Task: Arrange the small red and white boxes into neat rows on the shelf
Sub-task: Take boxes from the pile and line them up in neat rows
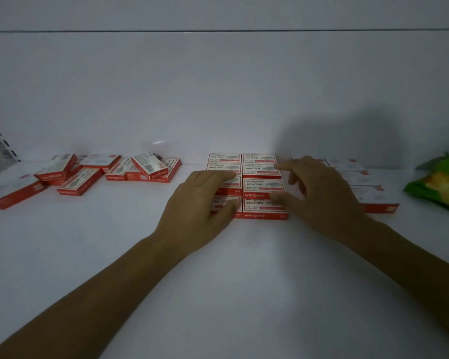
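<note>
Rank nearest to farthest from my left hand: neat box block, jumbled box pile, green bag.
1. Neat block of red and white cardboard boxes: under left hand.
2. Jumbled pile of same boxes: left.
3. Green plastic bag: far right.

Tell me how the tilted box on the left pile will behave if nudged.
The tilted box leans on the pile, so it would probably topple flat. Its flat, sharp-edged sides suggest it is stiff and will not roll.

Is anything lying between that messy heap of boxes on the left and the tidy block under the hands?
Nothing visible: only bare white shelf lies between the messy heap and the tidy block.
</note>
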